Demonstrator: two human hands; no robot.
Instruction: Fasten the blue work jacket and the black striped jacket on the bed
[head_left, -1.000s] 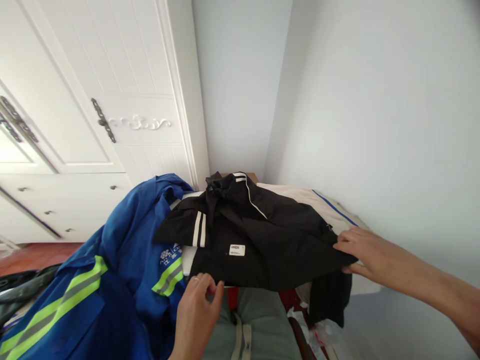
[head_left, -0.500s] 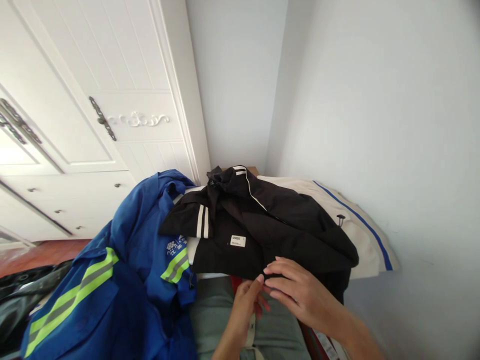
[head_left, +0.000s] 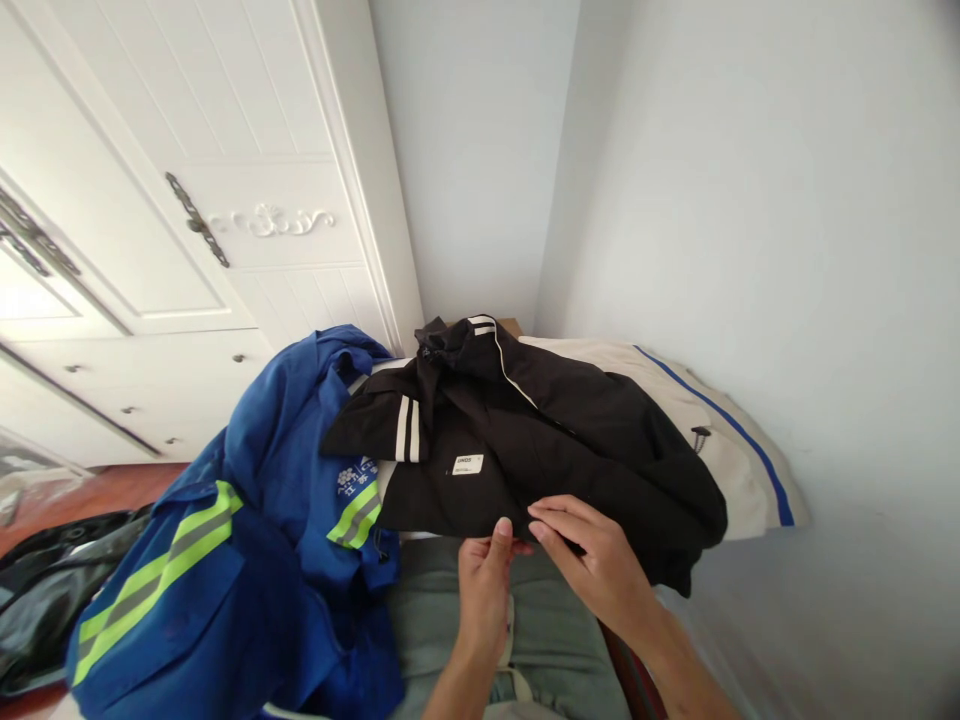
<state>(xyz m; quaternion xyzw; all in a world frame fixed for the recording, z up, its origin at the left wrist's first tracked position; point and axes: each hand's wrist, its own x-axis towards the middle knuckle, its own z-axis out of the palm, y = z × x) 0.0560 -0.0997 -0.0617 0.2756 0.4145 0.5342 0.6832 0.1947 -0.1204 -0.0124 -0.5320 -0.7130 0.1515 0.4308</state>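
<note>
A black jacket lies spread over the pile, with two white stripes on a cuff and a white label on its lower part. At its near edge my left hand is closed, thumb on top of the cloth and fingers underneath. Just to the right, my right hand pinches the same edge between thumb and fingers. Below both hands is a folded grey-green cloth item with a pale strap.
A blue work jacket with yellow-green reflective bands hangs at the left. Beneath the black jacket, a cream garment with a blue stripe extends right, against the wall. A white wardrobe stands behind left; dark bags lie on the floor.
My left thumb has come down on the jacket's near edge, and my right fingers have closed together on the cloth. The label has shifted slightly and its lettering now reads upright.
</note>
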